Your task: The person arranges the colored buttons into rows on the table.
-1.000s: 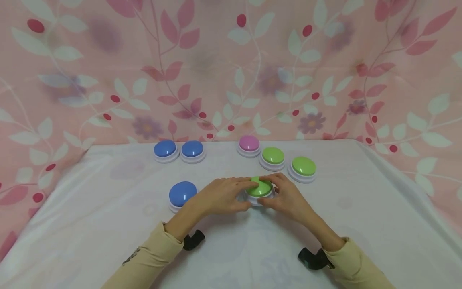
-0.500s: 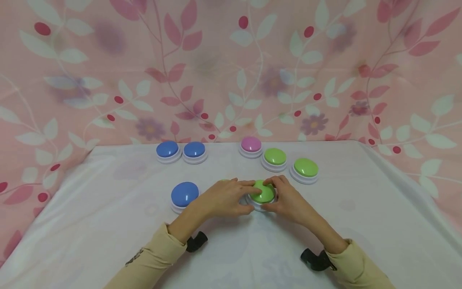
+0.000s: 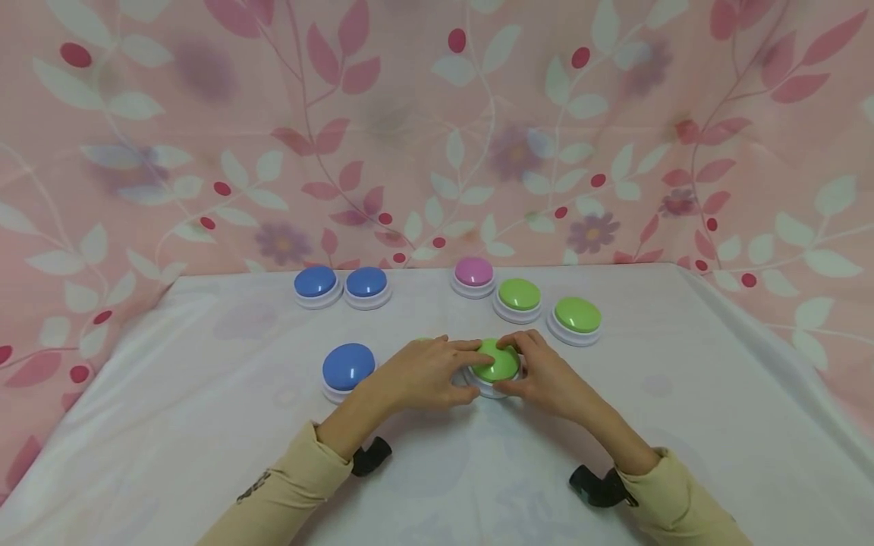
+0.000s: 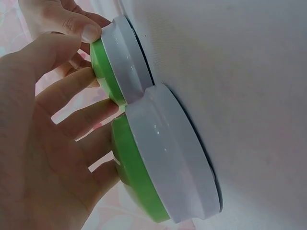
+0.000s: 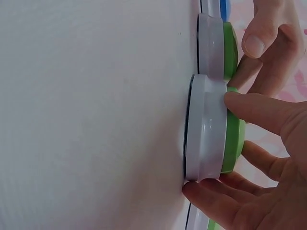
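In the head view my right hand (image 3: 549, 377) holds a green push button (image 3: 504, 368) with a white round base at the middle of the table. In the right wrist view its thumb is at one side of the button, with fingers at the opposite side of the base and one on the dome. My left hand (image 3: 425, 375) reaches from the left, its fingers extended. In the left wrist view its fingertips touch that button's dome and a second green push button (image 4: 168, 160) right beside it. The left hand mostly hides this second one in the head view.
A blue push button (image 3: 348, 366) stands left of my left hand. Farther back are two blue buttons (image 3: 366, 282), a pink button (image 3: 473, 271) and two green buttons (image 3: 577, 315). White cloth (image 3: 225, 425) covers the table, with a floral pink curtain (image 3: 410, 136) behind.
Over the first half second, the right hand and the held green push button shifted slightly toward me, and the second button's edge came into view behind the left hand. Since then both hands look nearly still.
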`<act>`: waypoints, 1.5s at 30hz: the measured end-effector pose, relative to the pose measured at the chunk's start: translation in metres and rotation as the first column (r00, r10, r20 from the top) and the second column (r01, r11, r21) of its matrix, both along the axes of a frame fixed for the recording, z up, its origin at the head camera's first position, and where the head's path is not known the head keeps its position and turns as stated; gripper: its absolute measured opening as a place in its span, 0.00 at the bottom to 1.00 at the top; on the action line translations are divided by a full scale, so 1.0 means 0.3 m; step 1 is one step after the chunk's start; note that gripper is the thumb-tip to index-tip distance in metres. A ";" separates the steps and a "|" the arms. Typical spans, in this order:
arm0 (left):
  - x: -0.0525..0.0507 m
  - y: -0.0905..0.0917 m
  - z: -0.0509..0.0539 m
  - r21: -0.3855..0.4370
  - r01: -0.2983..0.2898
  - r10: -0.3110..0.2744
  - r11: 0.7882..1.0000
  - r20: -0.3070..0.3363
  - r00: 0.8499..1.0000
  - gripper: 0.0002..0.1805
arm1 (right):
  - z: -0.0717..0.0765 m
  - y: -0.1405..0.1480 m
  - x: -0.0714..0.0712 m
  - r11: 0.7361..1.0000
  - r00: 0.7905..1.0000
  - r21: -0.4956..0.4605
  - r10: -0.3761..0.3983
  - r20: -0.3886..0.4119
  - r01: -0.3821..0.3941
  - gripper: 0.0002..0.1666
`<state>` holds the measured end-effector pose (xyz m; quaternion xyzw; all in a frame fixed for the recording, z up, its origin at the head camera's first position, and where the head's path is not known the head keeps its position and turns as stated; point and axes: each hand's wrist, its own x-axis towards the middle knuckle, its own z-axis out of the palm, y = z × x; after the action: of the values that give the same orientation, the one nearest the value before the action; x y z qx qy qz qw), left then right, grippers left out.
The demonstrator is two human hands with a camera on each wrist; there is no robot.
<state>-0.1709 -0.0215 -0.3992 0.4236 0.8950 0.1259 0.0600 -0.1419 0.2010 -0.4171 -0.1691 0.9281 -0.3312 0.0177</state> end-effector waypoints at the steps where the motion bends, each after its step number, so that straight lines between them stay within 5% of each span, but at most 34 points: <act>1: -0.001 0.000 -0.002 0.000 0.001 -0.001 1.000 -0.001 1.000 0.27 | 0.000 0.001 -0.001 1.000 1.000 -0.005 0.002 0.004 -0.002 0.31; 15: -0.004 0.000 -0.003 0.021 0.009 -0.008 1.000 -0.030 1.000 0.26 | 0.007 0.033 -0.016 0.997 0.996 -0.068 0.050 0.076 -0.044 0.35; 23: -0.031 0.005 0.019 0.092 -0.027 0.030 0.995 -0.024 0.999 0.31 | 0.042 0.103 -0.066 0.990 0.999 -0.134 -0.042 0.005 0.042 0.39; 29: -0.112 0.035 0.062 0.082 -0.081 0.079 0.993 0.020 0.997 0.37 | 0.078 0.170 -0.158 0.988 0.990 -0.111 -0.112 -0.082 0.103 0.40; 34: -0.198 0.099 0.090 0.061 -0.082 0.081 0.995 0.026 0.996 0.39 | 0.055 0.202 -0.235 0.989 0.989 -0.099 -0.120 -0.092 0.111 0.42; 40: -0.300 0.189 0.083 0.069 -0.080 0.079 0.994 0.012 0.997 0.39 | 0.009 0.215 -0.298 0.990 0.986 -0.069 -0.133 -0.099 0.127 0.44; 45: -0.350 0.241 0.061 0.069 -0.099 0.098 0.993 0.025 0.995 0.39 | -0.006 0.207 -0.343 0.990 0.987 -0.064 -0.133 -0.086 0.127 0.46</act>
<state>-0.2759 0.0508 -0.3809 0.3795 0.9091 0.1646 0.0486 -0.2448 0.2632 -0.4188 -0.1234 0.9270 -0.3506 -0.0506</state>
